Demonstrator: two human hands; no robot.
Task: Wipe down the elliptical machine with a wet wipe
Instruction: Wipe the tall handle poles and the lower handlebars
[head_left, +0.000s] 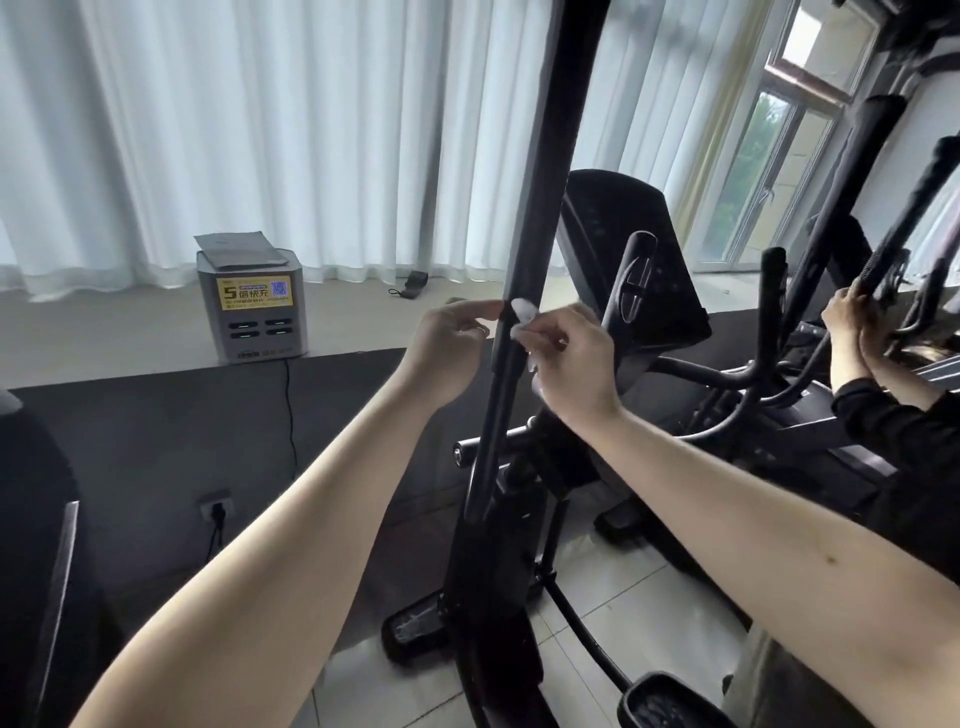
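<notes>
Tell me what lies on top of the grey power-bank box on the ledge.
A flat grey folded sheet lies on the grey power-bank box, covering most of its lid. The top surface beneath is hidden; paper or cloth, I cannot tell.

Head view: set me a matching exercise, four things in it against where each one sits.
Things
1. wet wipe
2. grey charging box
3. wall socket
4. foot pedal

Places
A. low on the dark wall, a plug in it
B. on the window ledge, before the curtain
C. by the floor tiles, at the bottom edge of the view
D. pinched in the right hand against the upright bar

Pairs: 1-D, 2-B, 3-A, 4-C
</notes>
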